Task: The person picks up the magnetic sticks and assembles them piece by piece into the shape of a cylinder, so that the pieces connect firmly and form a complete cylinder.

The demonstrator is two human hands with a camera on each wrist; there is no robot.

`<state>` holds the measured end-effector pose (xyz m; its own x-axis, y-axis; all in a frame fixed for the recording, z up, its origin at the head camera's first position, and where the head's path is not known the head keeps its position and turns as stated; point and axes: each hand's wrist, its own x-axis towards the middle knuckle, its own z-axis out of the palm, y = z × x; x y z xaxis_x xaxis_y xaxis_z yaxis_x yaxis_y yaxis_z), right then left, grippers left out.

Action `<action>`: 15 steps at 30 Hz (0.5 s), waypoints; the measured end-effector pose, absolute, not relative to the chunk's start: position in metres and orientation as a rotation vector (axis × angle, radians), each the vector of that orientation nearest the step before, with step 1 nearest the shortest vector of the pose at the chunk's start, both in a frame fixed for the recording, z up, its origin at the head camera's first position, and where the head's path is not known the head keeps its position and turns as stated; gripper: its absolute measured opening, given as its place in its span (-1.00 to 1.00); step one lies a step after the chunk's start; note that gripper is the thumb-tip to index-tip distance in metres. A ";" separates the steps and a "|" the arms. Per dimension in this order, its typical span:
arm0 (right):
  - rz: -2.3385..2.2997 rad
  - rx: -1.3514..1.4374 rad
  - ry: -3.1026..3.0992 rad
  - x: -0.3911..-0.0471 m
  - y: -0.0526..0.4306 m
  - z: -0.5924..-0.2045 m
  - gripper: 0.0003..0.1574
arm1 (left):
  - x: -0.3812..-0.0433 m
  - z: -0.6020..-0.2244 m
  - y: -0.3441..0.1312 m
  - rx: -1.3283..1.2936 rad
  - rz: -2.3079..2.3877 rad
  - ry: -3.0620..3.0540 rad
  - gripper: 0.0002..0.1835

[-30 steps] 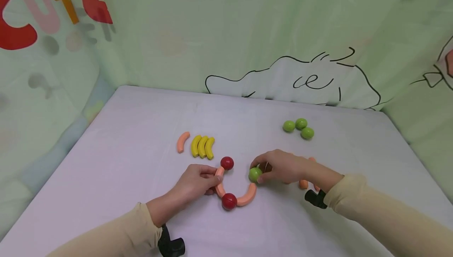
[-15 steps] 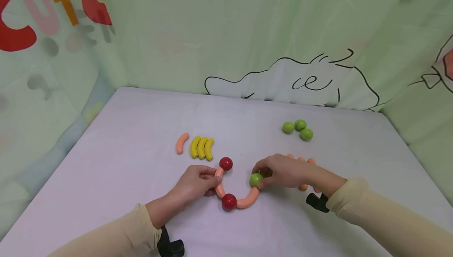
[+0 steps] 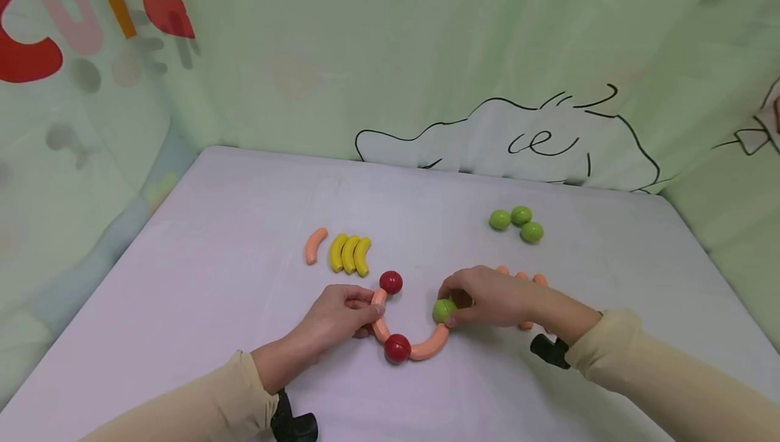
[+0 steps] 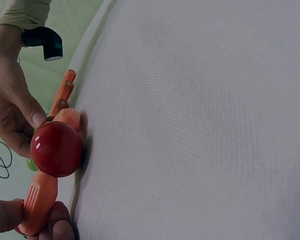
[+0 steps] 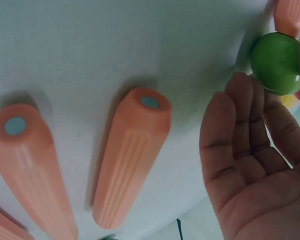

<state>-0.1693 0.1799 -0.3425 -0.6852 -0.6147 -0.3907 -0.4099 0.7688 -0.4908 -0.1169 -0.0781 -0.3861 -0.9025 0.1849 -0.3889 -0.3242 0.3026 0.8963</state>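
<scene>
My left hand (image 3: 338, 312) pinches an orange curved stick (image 3: 380, 323) between thumb and fingers. That stick meets one red ball (image 3: 391, 282) at its far end and another red ball (image 3: 397, 348) at its near end. From the nearer red ball, a second orange curved stick (image 3: 430, 345) bends up to the right. At its tip is a green ball (image 3: 444, 310), held by the thumb and fingers of my right hand (image 3: 490, 296). Together they form a U lying on the table. In the left wrist view the near red ball (image 4: 57, 149) touches the held stick (image 4: 40, 202).
Three green balls (image 3: 521, 215) sit farther back right. Left of the U lie three yellow curved pieces (image 3: 349, 254) beside an orange one (image 3: 315, 246). Several orange sticks with grey end discs (image 5: 132, 157) lie under my right forearm. A curtain (image 3: 274, 56) backs the table.
My right hand has brought the green ball slightly nearer, down onto the right stick's tip, and that stick has shifted a little outward. My left hand keeps its hold almost unmoved.
</scene>
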 end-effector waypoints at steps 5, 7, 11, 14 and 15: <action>-0.556 -0.803 2.423 -0.171 0.183 -0.347 -0.71 | -0.116 -0.386 -0.078 -0.134 1.638 2.146 -0.63; -0.569 -0.829 2.416 -0.171 0.185 -0.347 -0.71 | -0.116 -0.386 -0.078 -0.131 1.634 2.148 -0.64; -0.580 -0.863 2.390 -0.171 0.190 -0.346 -0.68 | -0.116 -0.386 -0.077 -0.120 1.627 2.157 -0.65; -0.576 -0.882 2.378 -0.171 0.191 -0.344 -0.65 | -0.116 -0.386 -0.077 -0.116 1.628 2.159 -0.66; -0.579 -0.886 2.378 -0.172 0.191 -0.343 -0.63 | -0.117 -0.386 -0.077 -0.117 1.627 2.160 -0.66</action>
<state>-0.1716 0.1912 -0.3434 -0.6432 -0.6918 -0.3283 -0.4636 0.6930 -0.5521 -0.1165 -0.0775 -0.3861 -0.9034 0.1872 -0.3857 -0.3189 0.3078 0.8964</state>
